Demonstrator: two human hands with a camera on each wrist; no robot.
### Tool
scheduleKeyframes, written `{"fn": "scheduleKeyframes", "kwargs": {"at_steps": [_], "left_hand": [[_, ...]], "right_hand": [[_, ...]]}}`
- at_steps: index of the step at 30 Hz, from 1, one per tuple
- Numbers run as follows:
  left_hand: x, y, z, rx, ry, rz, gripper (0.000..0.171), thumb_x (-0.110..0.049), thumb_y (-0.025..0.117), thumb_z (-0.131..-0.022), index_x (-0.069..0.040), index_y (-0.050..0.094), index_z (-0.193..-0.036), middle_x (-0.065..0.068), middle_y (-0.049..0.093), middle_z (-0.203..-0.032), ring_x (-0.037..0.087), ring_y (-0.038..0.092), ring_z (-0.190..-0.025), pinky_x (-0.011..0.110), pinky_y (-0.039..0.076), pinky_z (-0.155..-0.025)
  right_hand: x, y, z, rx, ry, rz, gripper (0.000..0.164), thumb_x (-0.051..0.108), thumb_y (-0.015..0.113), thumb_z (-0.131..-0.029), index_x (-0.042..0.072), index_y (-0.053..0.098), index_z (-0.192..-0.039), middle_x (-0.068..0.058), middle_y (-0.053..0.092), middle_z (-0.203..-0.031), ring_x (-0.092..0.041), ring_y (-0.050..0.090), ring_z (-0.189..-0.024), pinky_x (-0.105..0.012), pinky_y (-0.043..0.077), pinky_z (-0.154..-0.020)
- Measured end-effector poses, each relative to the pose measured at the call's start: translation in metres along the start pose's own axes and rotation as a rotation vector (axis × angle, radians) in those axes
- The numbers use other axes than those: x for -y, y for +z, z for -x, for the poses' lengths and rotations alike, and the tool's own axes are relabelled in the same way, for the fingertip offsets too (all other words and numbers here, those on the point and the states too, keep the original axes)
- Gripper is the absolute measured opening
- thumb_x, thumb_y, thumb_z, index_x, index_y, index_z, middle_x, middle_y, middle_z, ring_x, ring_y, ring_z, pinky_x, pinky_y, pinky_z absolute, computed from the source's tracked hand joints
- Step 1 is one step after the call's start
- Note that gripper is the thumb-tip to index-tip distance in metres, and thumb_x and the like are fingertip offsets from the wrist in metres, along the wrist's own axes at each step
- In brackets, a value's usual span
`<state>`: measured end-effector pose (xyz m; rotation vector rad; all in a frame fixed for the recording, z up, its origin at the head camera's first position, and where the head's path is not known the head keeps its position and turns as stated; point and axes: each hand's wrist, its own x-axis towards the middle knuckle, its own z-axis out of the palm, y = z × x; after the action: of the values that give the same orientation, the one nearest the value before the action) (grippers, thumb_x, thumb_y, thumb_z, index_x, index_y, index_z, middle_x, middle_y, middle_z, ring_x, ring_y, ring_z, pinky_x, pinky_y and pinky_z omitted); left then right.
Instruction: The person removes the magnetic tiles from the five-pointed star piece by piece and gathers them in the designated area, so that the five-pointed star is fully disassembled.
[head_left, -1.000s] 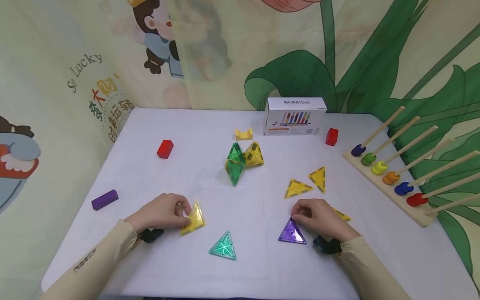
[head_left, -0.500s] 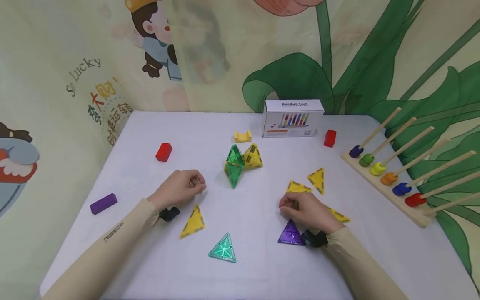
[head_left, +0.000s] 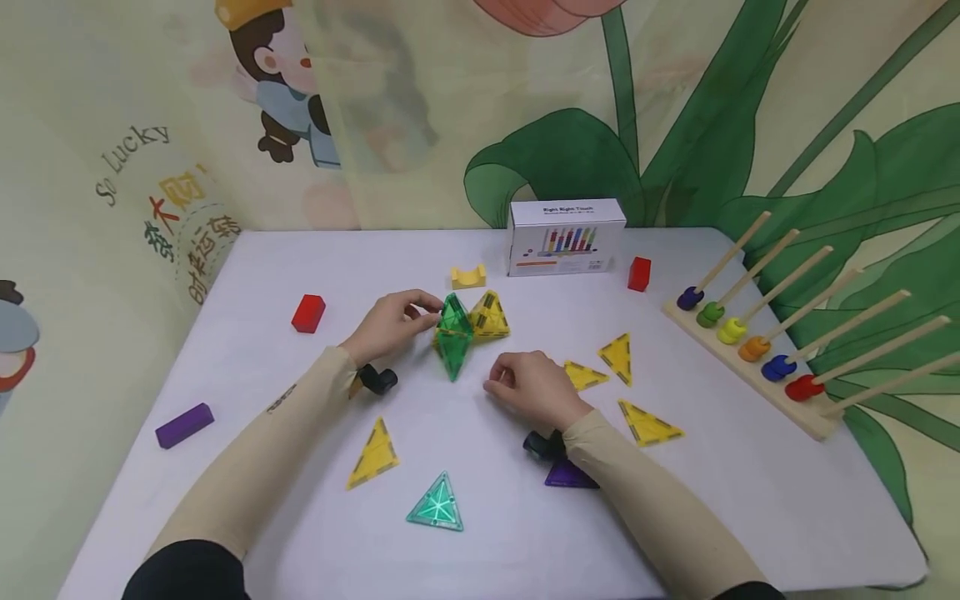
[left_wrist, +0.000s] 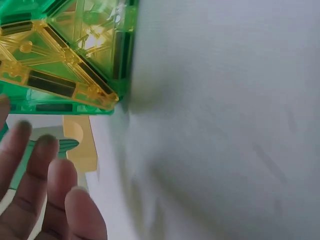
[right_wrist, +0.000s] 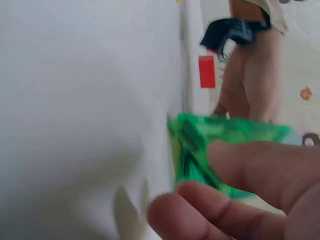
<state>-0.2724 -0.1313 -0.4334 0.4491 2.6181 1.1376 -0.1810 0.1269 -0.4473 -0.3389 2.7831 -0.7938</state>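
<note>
A green and yellow magnetic tile shape [head_left: 453, 350] stands mid-table, joined to a yellow magnetic tile pyramid [head_left: 489, 318]. At its left side is my left hand [head_left: 392, 323], fingertips right by the green edge. In the left wrist view those fingers [left_wrist: 60, 185] lie loosely spread below the clear yellow and green tiles [left_wrist: 60, 60]. My right hand [head_left: 534, 385] hovers in front and to the right of the shape with nothing in its grasp. Its thumb and fingers [right_wrist: 175, 215] are loosely bent and apart, overlapping the green tile in the right wrist view.
Flat yellow triangles [head_left: 649, 423] lie right and left, a teal triangle [head_left: 438, 503] in front. A purple triangle [head_left: 568, 477] is partly under the right forearm. Around these are red blocks [head_left: 308, 314], a purple block [head_left: 184, 426], a yellow arch [head_left: 468, 277], a box [head_left: 564, 242] and a peg rack [head_left: 750, 367].
My left hand has left the yellow triangle and moved forward and right to the green and yellow shape. My right hand has left the purple triangle and moved left toward the same shape.
</note>
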Motion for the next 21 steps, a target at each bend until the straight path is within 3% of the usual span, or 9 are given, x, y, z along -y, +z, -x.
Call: {"fn": "scheduleKeyframes", "kwargs": {"at_steps": [7,11,15,21], "left_hand": [[0.000,0.005,-0.012,0.051,0.057,0.017,0.026,-0.026,0.067,-0.102,-0.013,0.072,-0.124,0.007,0.072,-0.127,0.027,0.065,-0.113,0.041,0.050,-0.094],[0.001,0.008,-0.013,0.048,0.077,0.028,0.025,-0.026,0.066,-0.103,-0.012,0.072,-0.122,0.009,0.073,-0.124,0.029,0.065,-0.115,0.046,0.051,-0.100],[0.003,0.010,-0.012,0.044,0.075,0.046,0.023,-0.025,0.066,-0.103,-0.013,0.072,-0.121,0.009,0.074,-0.120,0.028,0.066,-0.112,0.045,0.052,-0.098],[0.005,0.010,-0.009,0.029,0.068,0.066,0.023,-0.026,0.066,-0.103,-0.013,0.072,-0.121,0.009,0.075,-0.119,0.026,0.070,-0.104,0.036,0.054,-0.087]], "right_hand": [[0.028,0.017,-0.026,-0.135,-0.027,0.048,0.041,0.057,0.073,-0.091,0.022,0.068,-0.071,0.008,0.061,-0.061,-0.012,0.056,-0.059,-0.029,0.042,-0.052],[0.035,0.025,-0.032,-0.210,-0.036,0.105,0.053,0.066,0.072,-0.087,0.022,0.062,-0.059,0.010,0.049,-0.052,-0.010,0.049,-0.051,-0.028,0.034,-0.046],[0.040,0.027,-0.033,-0.255,-0.062,0.160,0.060,0.065,0.073,-0.087,0.020,0.056,-0.052,0.009,0.038,-0.047,-0.010,0.044,-0.046,-0.027,0.028,-0.043],[0.046,0.028,-0.032,-0.286,-0.075,0.256,0.053,0.055,0.072,-0.092,0.020,0.056,-0.056,0.009,0.045,-0.048,-0.009,0.047,-0.046,-0.027,0.030,-0.041]]}}
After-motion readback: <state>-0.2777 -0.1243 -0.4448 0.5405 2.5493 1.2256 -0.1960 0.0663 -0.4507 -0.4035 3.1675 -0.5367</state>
